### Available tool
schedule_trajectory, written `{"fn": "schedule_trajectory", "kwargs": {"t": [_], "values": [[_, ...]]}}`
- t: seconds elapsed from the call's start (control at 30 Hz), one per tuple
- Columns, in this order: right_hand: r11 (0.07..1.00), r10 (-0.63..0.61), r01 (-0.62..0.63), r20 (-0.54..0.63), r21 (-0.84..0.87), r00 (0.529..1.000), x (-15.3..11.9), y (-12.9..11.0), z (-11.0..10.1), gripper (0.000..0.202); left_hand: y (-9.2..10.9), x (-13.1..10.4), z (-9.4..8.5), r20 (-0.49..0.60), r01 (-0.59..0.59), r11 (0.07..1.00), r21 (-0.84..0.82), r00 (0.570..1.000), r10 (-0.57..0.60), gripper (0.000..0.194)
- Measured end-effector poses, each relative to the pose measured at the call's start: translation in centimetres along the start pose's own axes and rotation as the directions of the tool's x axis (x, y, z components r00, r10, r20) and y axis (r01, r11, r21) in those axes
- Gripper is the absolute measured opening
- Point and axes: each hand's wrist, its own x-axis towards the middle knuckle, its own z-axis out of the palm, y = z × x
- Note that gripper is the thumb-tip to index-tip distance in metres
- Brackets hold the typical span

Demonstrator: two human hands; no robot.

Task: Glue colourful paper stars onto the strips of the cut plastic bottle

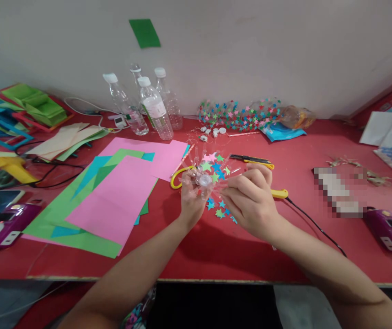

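Clear bottle piece [205,181], held up over the middle of the red worktop [223,262], roughly midway between near and far edges. Clasped round the neck end by the left hand [193,197]; met on the other side by the right hand [255,201], pinched thumb to fingertips at the outer end of the clear strips [229,181]. Whether also pinching a star there, too small to say. Probably gripped by the neck to leave the strips free and turn each toward the pinching fingers.

Loose paper stars [219,213] on the near-edge side, between the hands, likely kept there for quick picking. More stars among or behind the strips; stuck on or lying beneath, hard to judge. Yellow loop handle [174,179] just beside the left hand and craft knife [247,158] beyond the right, presumably parked within reach. Coloured sheets [113,196] toward the left edge and standing bottles [156,112] along the far edge, likely as stock kept clear of the work.

Pointed neck-first up and toward the near edge; long axis strongly foreshortened, running down and away toward the far edge, with strips fanned around it.
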Motion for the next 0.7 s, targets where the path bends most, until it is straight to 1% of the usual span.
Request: {"fn": "schedule_trajectory", "kwargs": {"t": [0.07, 0.2, 0.3, 0.53, 0.63, 0.7], "values": [[1.000, -0.003, 0.003, 0.017, 0.021, 1.000, 0.02, 0.00, -0.05, 0.021, 0.10, -0.04, 0.01, 0.005, 0.017, 1.000, -0.023, 1.000, -0.016, 0.046], [0.998, 0.036, -0.038, 0.036, 0.050, 0.999, 0.18, 0.12, -0.20, 0.009, 0.35, -0.13, 0.03, 0.000, 0.036, 0.998, -0.051, 0.999, -0.036, 0.047], [0.998, 0.057, -0.058, 0.051, 0.033, 0.997, 0.30, 0.19, -0.38, 0.012, 0.53, -0.14, 0.07, 0.003, 0.058, 0.995, -0.082, 0.998, -0.058, 0.049], [0.998, 0.055, -0.057, 0.062, 0.027, 0.997, 0.24, 0.12, -0.33, 0.010, 0.34, -0.08, 0.04, 0.014, 0.033, 0.996, -0.086, 0.999, -0.032, 0.048], [0.997, 0.065, -0.068, 0.061, 0.039, 0.996, 0.20, 0.10, -0.13, 0.006, 0.24, -0.05, 0.06, -0.009, 0.010, 0.997, -0.079, 1.000, -0.011, 0.051], [0.995, 0.079, -0.082, 0.049, 0.049, 0.996, 0.19, 0.09, -0.07, 0.006, 0.26, -0.08, 0.08, 0.004, 0.009, 0.996, -0.093, 1.000, -0.009, 0.053]]}}
